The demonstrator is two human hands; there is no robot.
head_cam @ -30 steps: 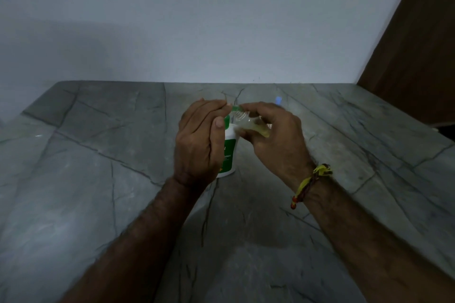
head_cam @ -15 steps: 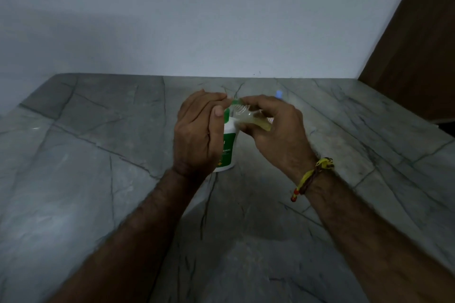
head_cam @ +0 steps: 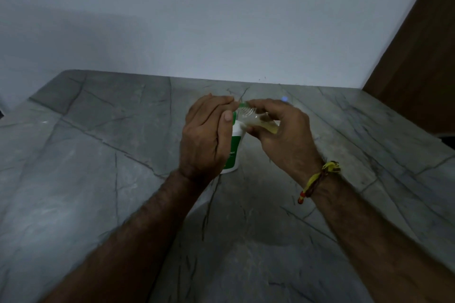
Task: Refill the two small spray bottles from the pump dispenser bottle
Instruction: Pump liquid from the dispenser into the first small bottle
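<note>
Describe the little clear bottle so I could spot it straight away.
Start at the grey marble counter, where a white-and-green pump bottle stands mid-table. Just above it, the right hand holds the small clear bottle tilted: it alone is see-through, with yellowish liquid inside.

Countertop open L/R; pump bottle blocks centre btw hands.

Across the three pictures the hands and bottles keep almost the same pose; the one clear change is that the whole group sits higher in the view, with more of the grey stone table showing below the forearms. The right hand holding the small spray bottle looks tipped a touch differently against the left hand, too slight to call
</note>
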